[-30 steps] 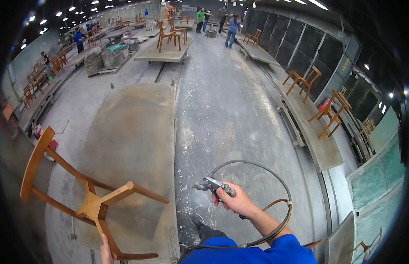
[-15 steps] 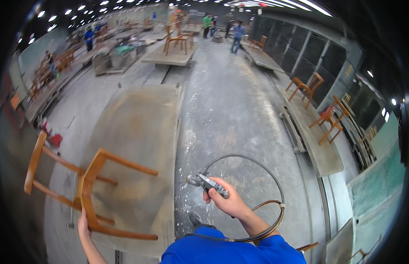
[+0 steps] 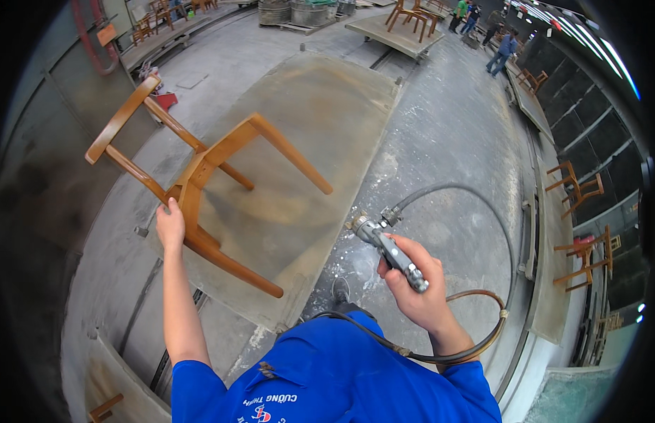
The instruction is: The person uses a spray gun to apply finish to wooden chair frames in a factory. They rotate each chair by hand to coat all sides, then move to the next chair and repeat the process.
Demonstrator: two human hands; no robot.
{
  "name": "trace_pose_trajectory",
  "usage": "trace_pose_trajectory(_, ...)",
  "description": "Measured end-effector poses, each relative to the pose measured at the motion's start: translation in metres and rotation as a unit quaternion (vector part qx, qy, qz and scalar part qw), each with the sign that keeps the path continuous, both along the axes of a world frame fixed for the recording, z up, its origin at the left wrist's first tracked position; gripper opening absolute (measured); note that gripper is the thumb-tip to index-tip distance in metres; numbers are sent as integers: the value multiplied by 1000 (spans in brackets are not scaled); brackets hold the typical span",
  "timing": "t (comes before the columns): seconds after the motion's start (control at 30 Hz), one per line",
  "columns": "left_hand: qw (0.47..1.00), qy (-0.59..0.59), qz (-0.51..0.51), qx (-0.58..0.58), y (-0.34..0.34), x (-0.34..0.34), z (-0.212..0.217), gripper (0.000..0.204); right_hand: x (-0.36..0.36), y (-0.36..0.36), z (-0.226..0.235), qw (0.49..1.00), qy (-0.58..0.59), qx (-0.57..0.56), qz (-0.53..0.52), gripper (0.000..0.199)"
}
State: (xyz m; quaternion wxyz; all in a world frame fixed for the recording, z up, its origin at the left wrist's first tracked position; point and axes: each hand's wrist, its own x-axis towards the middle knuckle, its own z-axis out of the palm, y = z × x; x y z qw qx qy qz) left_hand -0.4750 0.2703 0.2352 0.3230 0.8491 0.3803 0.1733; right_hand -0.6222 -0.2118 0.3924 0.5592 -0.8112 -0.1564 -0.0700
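Note:
My left hand is closed round the frame of a brown wooden chair, near where the backrest posts join the seat frame. The chair is tilted, its curved top rail at the far left and two legs pointing right, over a grey-brown board. I cannot tell whether it touches the board. In my right hand is a metal spray gun, its nozzle directed left toward the chair legs. A dark hose loops from the gun round to my right forearm.
Beside the board runs a paint-spotted grey floor. More wooden chairs stand on a long platform at the right. At the far end are another chair on a board, metal drums and several people.
The view has turned left and tilted, so the chair sits farther right and higher in the picture. Both hands keep their holds, and the spray gun appears higher and farther right.

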Motion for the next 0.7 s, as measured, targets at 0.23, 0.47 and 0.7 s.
trace_pose_trajectory(0.23, 999, -19, -25, 22, 3, 6, -11, 68, -16, -39, -66, 958, 172, 79, -216, 28)
trace_pose_trajectory(0.47, 978, 56, -40, 195, -47, -1, -1, 66, 63, -109, -29, 954, 205, 149, -158, 64)
trace_pose_trajectory(0.7, 980, 93, 110, 138, -109, 16, 10, 49, 261, -174, -2, 963, 153, 204, 86, 89)
